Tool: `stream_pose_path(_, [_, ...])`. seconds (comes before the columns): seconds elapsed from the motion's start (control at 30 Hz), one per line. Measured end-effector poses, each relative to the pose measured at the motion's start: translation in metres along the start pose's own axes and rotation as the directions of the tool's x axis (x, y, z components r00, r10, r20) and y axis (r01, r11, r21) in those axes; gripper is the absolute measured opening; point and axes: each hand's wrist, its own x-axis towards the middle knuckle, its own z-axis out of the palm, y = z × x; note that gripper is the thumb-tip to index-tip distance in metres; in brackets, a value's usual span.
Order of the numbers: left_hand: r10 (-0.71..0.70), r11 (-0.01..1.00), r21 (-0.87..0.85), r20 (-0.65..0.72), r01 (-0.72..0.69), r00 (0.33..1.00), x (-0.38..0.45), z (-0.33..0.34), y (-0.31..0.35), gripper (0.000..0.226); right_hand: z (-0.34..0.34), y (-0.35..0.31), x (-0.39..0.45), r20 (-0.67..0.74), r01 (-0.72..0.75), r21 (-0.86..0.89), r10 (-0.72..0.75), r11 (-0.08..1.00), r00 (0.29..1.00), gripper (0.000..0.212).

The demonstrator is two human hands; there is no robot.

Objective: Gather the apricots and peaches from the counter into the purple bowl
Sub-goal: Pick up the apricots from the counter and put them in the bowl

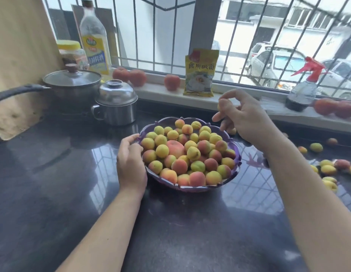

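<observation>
My left hand (131,163) curls over the left rim of the purple bowl (232,169), fingers hooked on its scalloped edge and touching the nearest fruit; my right hand (243,116) hangs above the bowl's back right rim, fingers bent, thumb and forefinger pinching a small apricot (220,105) of which only a sliver shows.

The bowl sits mid-counter, heaped with yellow and red-blushed apricots (190,154); one larger peach (175,148) lies among them left of centre.

More loose apricots (328,169) are scattered on the dark counter (72,193) toward its right edge, some near my right forearm, some further back; one peeks out just behind my right hand, close to the bowl.

At the counter's back left stand a lidded saucepan (72,83) and, just beside it, a small steel pot (115,105) with a domed lid; behind them, a yellow-capped jar (71,54) and an oil bottle (95,40).

Along the windowsill at the back edge lie several tomatoes (131,75), a yellow packet (201,73) standing upright, and a spray bottle (302,91) with a red trigger near the right end.
</observation>
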Motion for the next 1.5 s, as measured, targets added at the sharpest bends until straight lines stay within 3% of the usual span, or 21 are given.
stream_pose_path(0.3, [-0.034, 0.999, 0.021, 0.017, 0.034, 0.999, -0.001, -0.001, 0.002, 0.039, 0.016, -0.021, 0.030, 0.322, 0.070, -0.451, 0.089, 0.890, 0.942, 0.021])
stream_pose_path(0.7, [-0.037, 0.999, 0.033, 0.029, 0.036, 0.999, -0.002, -0.002, 0.003, 0.039, 0.012, -0.018, 0.026, 0.443, 0.094, -0.427, 0.117, 0.899, 0.889, 0.028])
stream_pose_path(0.97, [-0.030, 0.999, 0.021, 0.031, 0.030, 0.999, -0.003, -0.003, 0.002, 0.034, 0.007, -0.019, 0.022, 0.404, -0.017, -0.313, 0.150, 0.949, 0.902, 0.026])
stream_pose_path(1.1, [-0.024, 1.000, 0.013, 0.035, 0.024, 0.999, -0.002, -0.002, 0.002, 0.031, 0.009, -0.019, 0.023, 0.370, -0.156, -0.190, 0.218, 0.969, 0.903, 0.023])
stream_pose_path(1.37, [-0.019, 1.000, 0.007, 0.039, 0.019, 0.999, -0.002, -0.002, 0.002, 0.032, 0.029, -0.016, 0.031, 0.339, -0.146, -0.350, 0.271, 0.925, 0.901, 0.038])
stream_pose_path(1.5, [-0.018, 1.000, 0.009, 0.036, 0.017, 0.999, -0.001, -0.001, 0.002, 0.031, 0.038, -0.016, 0.032, 0.367, -0.096, -0.441, 0.277, 0.893, 0.888, 0.027])
